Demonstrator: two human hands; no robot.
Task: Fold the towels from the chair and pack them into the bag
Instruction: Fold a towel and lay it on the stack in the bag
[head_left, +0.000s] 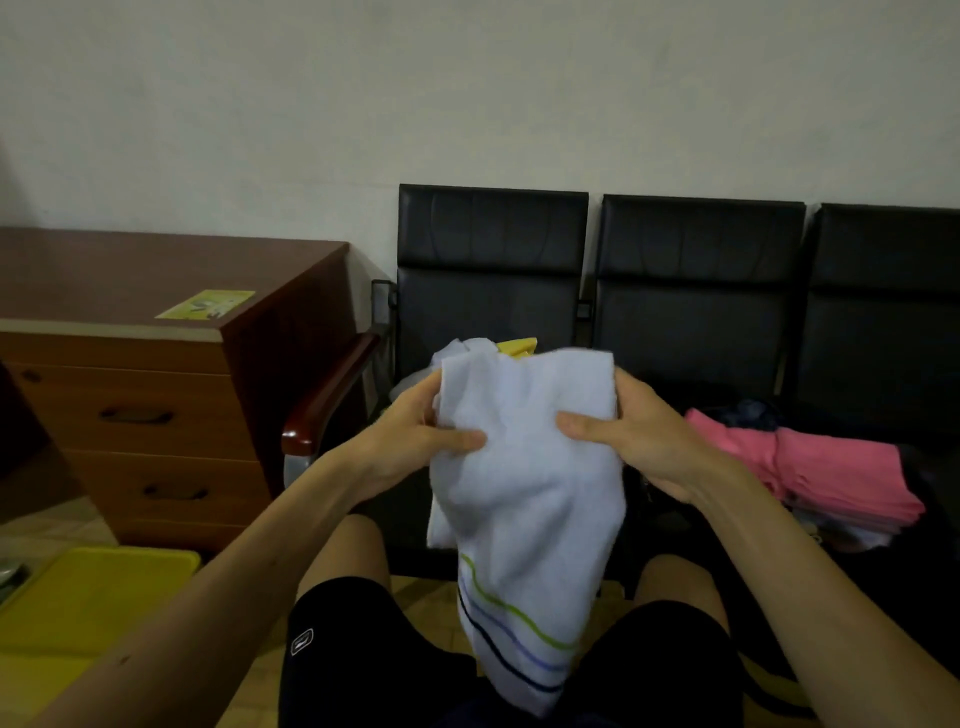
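I hold a white towel (524, 499) with green, blue and black stripes near its lower end, hanging between my knees. My left hand (415, 431) grips its upper left edge, thumb on the front. My right hand (634, 431) grips its upper right edge the same way. Behind the towel, more pale cloth (467, 351) and something yellow (517, 347) lie on the left black chair seat. A folded pink towel (810, 462) lies on the middle chair seat, with dark fabric (748, 413) behind it that may be the bag.
A row of black padded chairs (696, 291) stands against the wall. A brown wooden drawer desk (156, 389) is at the left, with a yellow tray (88, 603) on the floor in front of it. A wooden armrest (332, 389) juts out beside the left chair.
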